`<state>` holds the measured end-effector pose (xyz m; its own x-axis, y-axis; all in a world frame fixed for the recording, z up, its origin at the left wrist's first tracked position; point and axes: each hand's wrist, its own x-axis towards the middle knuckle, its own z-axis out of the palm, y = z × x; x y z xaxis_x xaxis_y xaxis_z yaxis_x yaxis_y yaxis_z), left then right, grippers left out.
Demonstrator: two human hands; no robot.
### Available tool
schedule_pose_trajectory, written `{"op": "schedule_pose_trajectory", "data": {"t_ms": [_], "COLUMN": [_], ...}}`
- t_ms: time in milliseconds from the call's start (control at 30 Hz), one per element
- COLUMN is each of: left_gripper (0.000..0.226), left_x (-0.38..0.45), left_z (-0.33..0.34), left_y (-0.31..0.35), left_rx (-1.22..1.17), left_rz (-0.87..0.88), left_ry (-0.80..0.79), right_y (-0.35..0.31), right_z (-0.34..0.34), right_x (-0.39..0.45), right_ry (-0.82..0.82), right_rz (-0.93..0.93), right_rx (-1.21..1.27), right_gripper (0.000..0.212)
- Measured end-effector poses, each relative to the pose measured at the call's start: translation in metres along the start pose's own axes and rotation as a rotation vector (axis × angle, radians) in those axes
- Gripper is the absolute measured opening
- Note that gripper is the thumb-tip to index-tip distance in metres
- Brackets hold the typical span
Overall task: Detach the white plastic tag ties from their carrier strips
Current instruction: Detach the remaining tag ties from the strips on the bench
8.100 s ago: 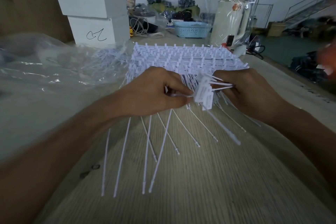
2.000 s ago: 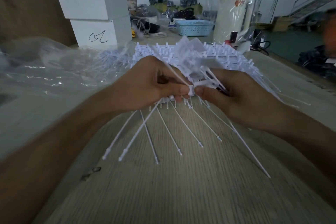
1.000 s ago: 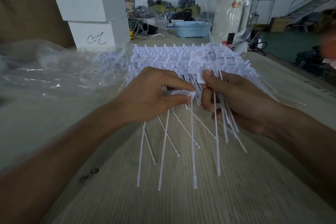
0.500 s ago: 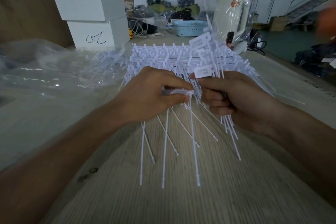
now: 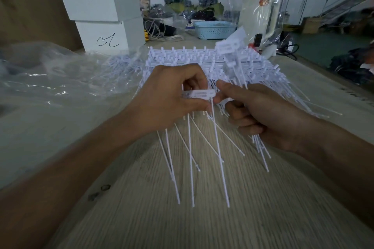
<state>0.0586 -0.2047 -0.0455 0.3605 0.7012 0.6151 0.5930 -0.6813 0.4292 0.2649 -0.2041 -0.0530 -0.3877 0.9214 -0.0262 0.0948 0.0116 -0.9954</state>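
Behind the hands, stacked tie strips (image 5: 202, 60), white boxes (image 5: 105, 14), left hand (image 5: 168, 97) pinching a tag tie (image 5: 199, 94), right hand (image 5: 263, 115) gripping loose ties (image 5: 261, 147).

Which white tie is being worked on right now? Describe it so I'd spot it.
Start at the stacked white tie strips mid-table, then come nearer to the left hand. It pinches a flat white tag the right hand touches; unlike neighbours, it lies crosswise.
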Motion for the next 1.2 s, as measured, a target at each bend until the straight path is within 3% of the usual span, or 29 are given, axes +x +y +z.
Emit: {"op": "schedule_pose_trajectory", "data": {"t_ms": [133, 233, 333, 500, 667, 867, 1100, 1200], "left_gripper": [0.021, 0.017, 0.019, 0.038, 0.026, 0.017, 0.009, 0.016], "left_x": [-0.002, -0.005, -0.003, -0.003, -0.001, 0.000, 0.003, 0.004], "left_z": [0.003, 0.007, 0.000, -0.003, 0.000, 0.000, -0.006, -0.009], "left_y": [0.007, 0.015, 0.013, 0.004, 0.001, -0.001, -0.003, -0.006], "left_rx": [0.008, -0.028, -0.065, 0.120, 0.173, 0.143, 0.007, -0.065], "left_rz": [0.020, 0.061, 0.051, 0.023, 0.042, 0.066, 0.005, -0.016], "left_ry": [0.062, 0.009, -0.008, -0.033, 0.065, 0.041, -0.052, -0.098], "right_y": [0.004, 0.001, -0.009, -0.008, -0.004, -0.004, -0.007, -0.007], "right_z": [0.004, 0.002, -0.010, -0.017, -0.012, -0.003, -0.001, -0.001], "right_x": [-0.003, -0.005, -0.004, -0.001, -0.001, -0.004, -0.006, -0.006], "right_ry": [-0.065, -0.110, -0.064, 0.031, -0.014, 0.032, 0.022, 0.028], "right_rz": [-0.026, -0.068, -0.086, -0.052, -0.064, -0.322, -0.480, -0.508], "right_rx": [-0.052, -0.050, 0.023, 0.079, 0.082, -0.336, -0.447, -0.508], "right_gripper": [0.044, 0.038, 0.029, 0.028, 0.031, 0.033, 0.034, 0.037]}}
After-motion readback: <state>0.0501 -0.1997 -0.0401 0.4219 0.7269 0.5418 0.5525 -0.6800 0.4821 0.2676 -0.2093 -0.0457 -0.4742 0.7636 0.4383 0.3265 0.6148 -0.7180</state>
